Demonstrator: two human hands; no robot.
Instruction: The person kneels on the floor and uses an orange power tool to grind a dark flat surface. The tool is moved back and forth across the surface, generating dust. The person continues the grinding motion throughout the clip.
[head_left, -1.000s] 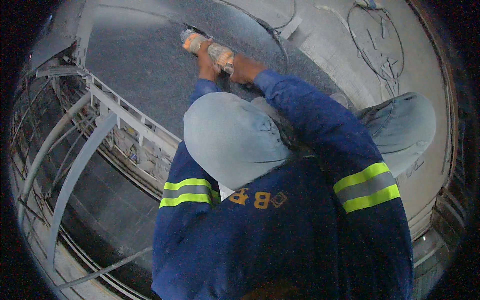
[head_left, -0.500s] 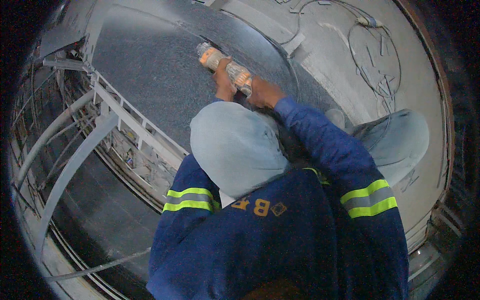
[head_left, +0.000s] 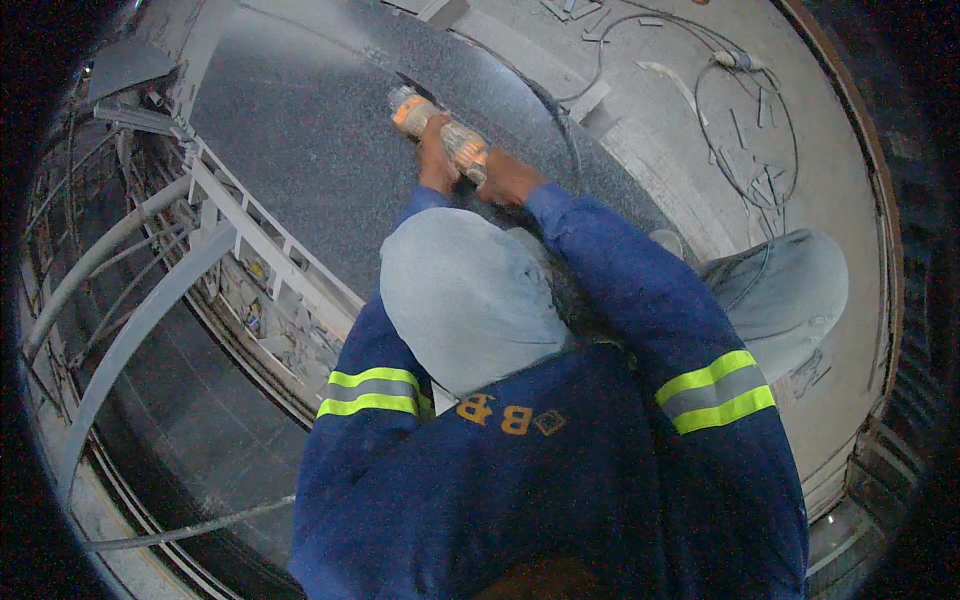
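An angle grinder [head_left: 462, 143], orange and coated in pale dust, lies slantwise over a dark grey speckled stone slab [head_left: 300, 130]. My left hand [head_left: 436, 160] is wrapped around the middle of its body. My right hand [head_left: 512, 178] grips its rear end, nearest to me. A dark disc edge shows at the front of the grinder, close to the slab. From there a pale spray of dust [head_left: 300, 35] spreads toward the far left. The exact contact of disc and stone is too blurred to tell.
A looped cable [head_left: 745, 62] and several thin offcuts [head_left: 768, 180] lie on the dusty floor at the right. Beside the slab on the left runs a pale metal frame [head_left: 250, 225] with bent pipes [head_left: 110, 245]. My bent knee [head_left: 470, 290] is close behind the grinder.
The grinder and both hands have shifted slightly away and to the left, along the slab. My right arm reaches a little farther forward. Both hands keep their hold.
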